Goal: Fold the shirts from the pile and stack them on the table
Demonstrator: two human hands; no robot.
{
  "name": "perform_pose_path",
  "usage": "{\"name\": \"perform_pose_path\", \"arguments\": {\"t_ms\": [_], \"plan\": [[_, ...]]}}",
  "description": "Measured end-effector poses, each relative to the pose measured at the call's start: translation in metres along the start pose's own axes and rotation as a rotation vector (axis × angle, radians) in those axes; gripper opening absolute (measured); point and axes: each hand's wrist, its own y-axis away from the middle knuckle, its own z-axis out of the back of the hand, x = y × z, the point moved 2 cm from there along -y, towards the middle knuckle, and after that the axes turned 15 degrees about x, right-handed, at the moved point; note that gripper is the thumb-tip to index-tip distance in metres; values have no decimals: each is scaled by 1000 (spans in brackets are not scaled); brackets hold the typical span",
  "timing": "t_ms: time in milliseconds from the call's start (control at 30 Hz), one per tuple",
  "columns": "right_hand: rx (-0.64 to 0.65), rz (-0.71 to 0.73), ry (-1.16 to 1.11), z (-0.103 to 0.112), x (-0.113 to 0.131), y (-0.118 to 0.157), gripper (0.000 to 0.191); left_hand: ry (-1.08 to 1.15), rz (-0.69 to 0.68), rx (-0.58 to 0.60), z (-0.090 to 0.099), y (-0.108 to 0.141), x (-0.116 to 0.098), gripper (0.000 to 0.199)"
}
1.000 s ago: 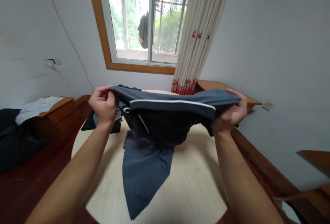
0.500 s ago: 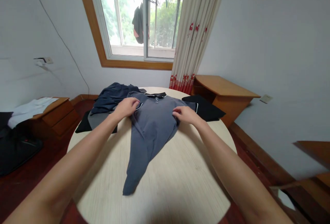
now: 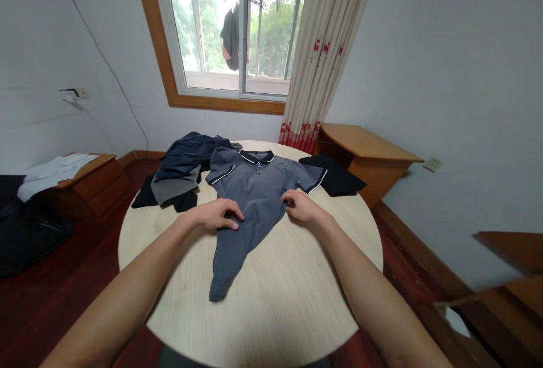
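A grey-blue polo shirt with a black, white-edged collar lies on the round pale table. Its collar points to the window, and its lower part narrows to a folded tip toward me. My left hand rests on the shirt's left side, thumb and fingers apart. At the shirt's right edge, below the sleeve, my right hand has its fingers curled together on the cloth; whether it pinches a fold is hard to make out.
Dark blue and grey clothes are heaped at the table's back left. A folded black garment lies at the back right, beside a wooden desk. A wooden cabinet with white cloth stands at the left.
Both hands have moved down the shirt toward me, the left one away from the left sleeve. Both sleeves now lie more spread, and the shirt's lower tip sits slightly higher in view.
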Motion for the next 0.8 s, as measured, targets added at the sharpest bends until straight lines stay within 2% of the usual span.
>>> {"name": "perform_pose_path", "arguments": {"t_ms": [100,200,267,333,400,433,467,533,633,700,800], "plan": [[-66,15,-8,-1,-2,-3,24,-15,-40,64,-1,5,-2,42],[-135,-8,-37,3,-9,-5,9,-66,13,66,-3,2,-4,27],[-258,-58,-65,10,-18,-2,12,-44,37,47,-4,-1,-2,16],[-456,-145,-86,20,-32,2,17,-1,68,-26,-2,0,3,14],[-636,-246,-115,26,-47,7,21,15,134,-165,3,6,10,12],[-680,-294,-133,28,-54,9,23,15,176,-244,6,10,15,10],[-686,-332,-144,28,-60,9,24,10,221,-324,9,14,20,9],[-611,-357,-133,25,-67,8,27,-2,326,-471,14,22,30,8],[-481,-269,-40,21,-63,4,47,-73,413,-609,20,30,37,14],[-448,-200,36,22,-53,5,48,-139,327,-575,21,28,31,27],[-385,-183,105,26,-38,9,25,-201,144,-364,14,19,14,45]]}}
